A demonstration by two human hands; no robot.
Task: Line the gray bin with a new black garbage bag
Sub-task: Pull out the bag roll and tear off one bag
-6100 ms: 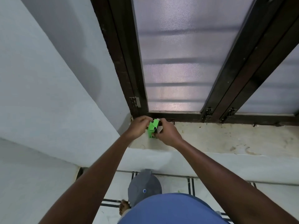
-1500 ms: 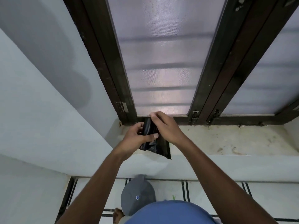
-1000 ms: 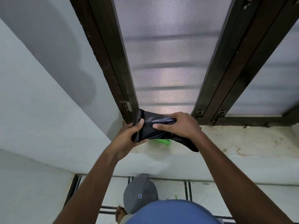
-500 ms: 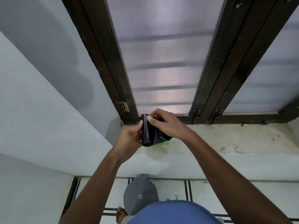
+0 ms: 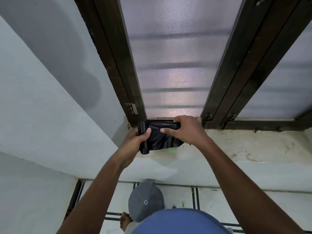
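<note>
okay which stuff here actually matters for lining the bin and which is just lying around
For the job:
black garbage bag, held by both hands
left hand and right hand
gray bin on the floor

Lying about:
green wrapper on the windowsill
green scrap on the floor

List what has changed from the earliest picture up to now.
The green packet the hands held then now lies on the sill, only a green sliver showing. Both hands have taken hold of a black garbage bag: the left hand grips its rolled end, the right hand has pulled the other end rightward, partly unfolding it. The gray bin stays on the floor, lid shut.
</note>
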